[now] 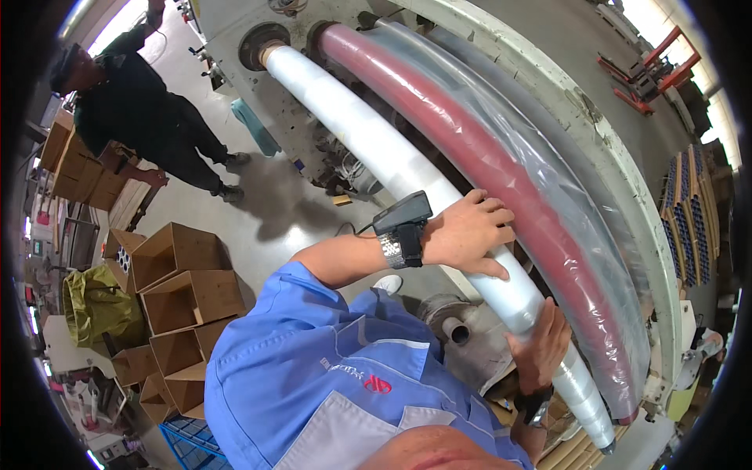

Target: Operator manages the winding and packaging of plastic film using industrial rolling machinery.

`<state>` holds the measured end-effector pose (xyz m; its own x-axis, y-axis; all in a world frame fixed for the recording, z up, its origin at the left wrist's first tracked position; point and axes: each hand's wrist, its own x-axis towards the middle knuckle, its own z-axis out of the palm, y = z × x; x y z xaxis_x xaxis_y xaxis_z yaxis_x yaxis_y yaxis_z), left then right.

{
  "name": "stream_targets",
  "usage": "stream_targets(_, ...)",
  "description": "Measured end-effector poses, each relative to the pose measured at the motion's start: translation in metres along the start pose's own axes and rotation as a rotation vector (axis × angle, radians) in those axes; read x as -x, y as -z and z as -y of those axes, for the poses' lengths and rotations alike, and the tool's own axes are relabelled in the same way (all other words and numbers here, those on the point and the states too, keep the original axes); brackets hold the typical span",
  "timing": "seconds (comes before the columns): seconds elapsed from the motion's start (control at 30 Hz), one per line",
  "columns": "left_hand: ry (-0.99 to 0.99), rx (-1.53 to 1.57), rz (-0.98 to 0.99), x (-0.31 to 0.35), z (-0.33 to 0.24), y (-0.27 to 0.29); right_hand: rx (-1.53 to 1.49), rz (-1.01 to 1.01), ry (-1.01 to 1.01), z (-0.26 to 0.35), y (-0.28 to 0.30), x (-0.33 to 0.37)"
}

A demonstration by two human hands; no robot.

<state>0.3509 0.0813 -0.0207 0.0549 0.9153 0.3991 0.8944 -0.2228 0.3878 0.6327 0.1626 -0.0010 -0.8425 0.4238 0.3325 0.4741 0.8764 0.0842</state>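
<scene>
A long roll of white plastic film (399,160) runs across a machine, from a round holder at upper left to lower right. On its middle lies my left hand (470,233), palm down, fingers apart and curving over the top. Farther down the roll, my right hand (540,346) is wrapped around it from the near side, thumb and fingers on either side. A black device (404,211) is strapped to my left wrist above a metal watch band. Beside the white roll, on the far side, runs a dark red roll (486,157) under shiny clear film.
A pale machine frame (619,145) curves behind the rolls. Open cardboard boxes (192,301) are stacked at left, near a yellow-green sack (102,305). A person in dark clothes (149,110) stands at upper left. Bundled tubes (688,215) and a red pallet jack (654,66) are at right.
</scene>
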Motion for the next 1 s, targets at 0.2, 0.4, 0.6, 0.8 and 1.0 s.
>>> stream_targets(0.2, 0.023, 0.118, -0.446, 0.054, -0.019, 0.002, -0.831, 0.983, -0.104, -0.071, -0.013, -0.063)
stream_targets(0.4, 0.83, 0.397, -1.037, 0.144, 0.078, 0.007, -1.005, 0.928, -0.226, -0.065, -0.018, -0.046)
stream_targets(0.6, 0.941, 1.17, -1.312, 0.186, 0.233, 0.076, -0.332, 0.381, -0.19, 0.012, 0.007, -0.038)
stream_targets(0.8, 0.899, 1.332, -1.4, 0.194, 0.324, 0.121, -0.294, 0.461, -0.233, 0.014, 0.001, -0.049)
stream_targets(1.0, 1.038, 1.166, -1.574, 0.218, 0.357, 0.152, -0.266, 0.378, -0.281, 0.024, -0.004, -0.046)
